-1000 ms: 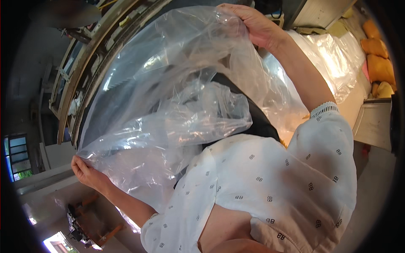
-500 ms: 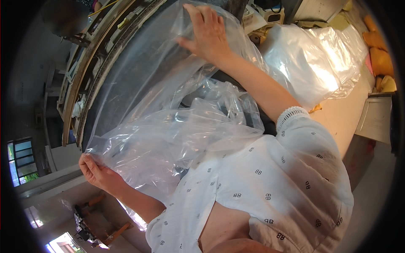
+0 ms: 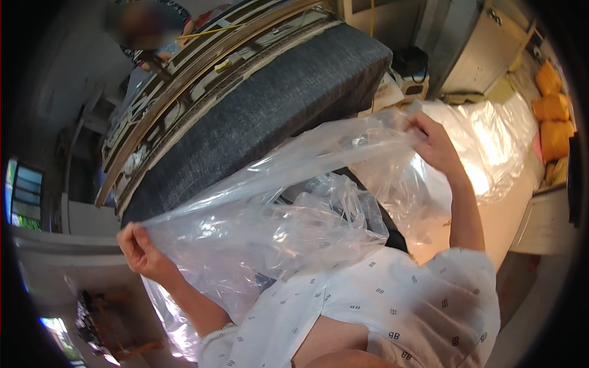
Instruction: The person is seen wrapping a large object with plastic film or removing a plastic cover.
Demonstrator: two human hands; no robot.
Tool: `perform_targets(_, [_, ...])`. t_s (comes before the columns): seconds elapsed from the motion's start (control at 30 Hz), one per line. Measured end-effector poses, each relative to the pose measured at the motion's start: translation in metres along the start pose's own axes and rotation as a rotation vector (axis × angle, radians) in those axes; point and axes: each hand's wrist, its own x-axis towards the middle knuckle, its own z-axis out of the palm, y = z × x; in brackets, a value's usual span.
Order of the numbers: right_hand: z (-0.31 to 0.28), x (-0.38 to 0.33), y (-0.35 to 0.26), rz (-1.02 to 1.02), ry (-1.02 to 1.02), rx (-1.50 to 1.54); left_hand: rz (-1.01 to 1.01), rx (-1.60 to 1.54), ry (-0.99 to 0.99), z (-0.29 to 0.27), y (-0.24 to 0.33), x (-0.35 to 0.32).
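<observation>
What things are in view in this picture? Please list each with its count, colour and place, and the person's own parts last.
Plastic sheet: one, clear, across the centre
Plastic pile: one, clear, right
Long surface: one, dark grey, upper centre
Rails: several, brownish, upper left
Table: one, tan, right, under the plastic pile
Bundles: at least three, orange, far right
Dark object: one, black, upper right
Window: one, bluish panes, far left
Co-worker: one, dark patterned clothes, top left
Other background things: too dim to tell
Shirt: one, white with dark print, lower centre
Left hand: one, bare, left, gripping the plastic sheet
Right hand: one, bare, right of centre, gripping the plastic sheet
</observation>
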Motion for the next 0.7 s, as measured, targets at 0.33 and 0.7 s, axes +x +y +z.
perform_targets(0.33, [-0.205,-0.327,0.328,0.632,0.596,-0.560,0.194,-0.245,-0.350,0.070,0.034,0.000])
perform_targets(0.7, [-0.362,-0.058,0.298,0.289,-0.228,-0.966,-0.145,0.256,-0.027,0.039,-0.166,0.038])
